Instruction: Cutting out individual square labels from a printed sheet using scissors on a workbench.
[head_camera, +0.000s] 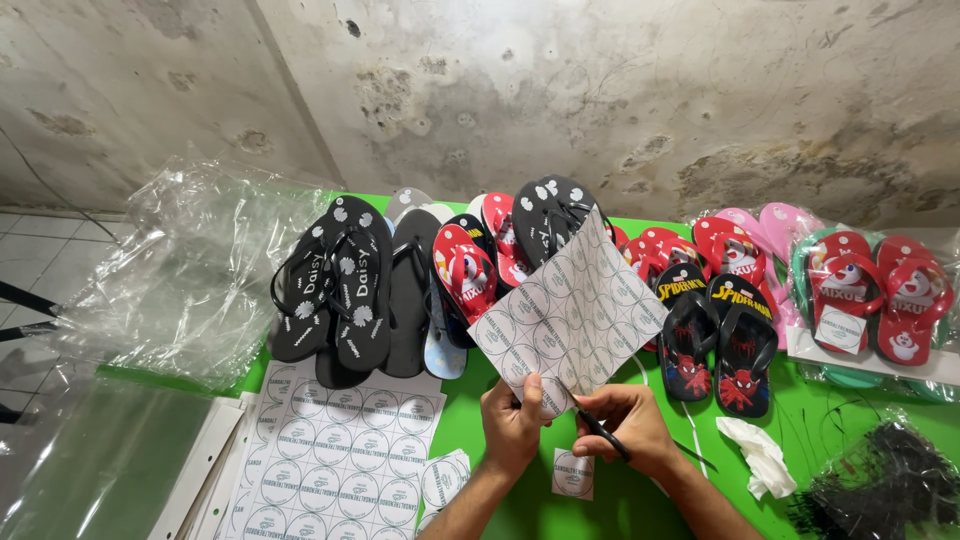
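Observation:
My left hand (512, 420) pinches the lower edge of a white paper sheet (570, 320) printed with rows of round labels and holds it up over the green table (500, 500). My right hand (628, 425) grips black-handled scissors (603, 435) at the sheet's bottom edge, beside my left hand. A small cut label square (572, 473) lies on the table just below both hands. Another cut piece (444, 480) rests to the left of my left forearm.
A full label sheet (335, 455) lies flat at the front left. Pairs of flip-flops (470, 270) line the back of the table, black, red and pink. Clear plastic bags (190, 270) pile at the left. Crumpled white paper (758, 455) and a dark bundle (885, 485) sit at the right.

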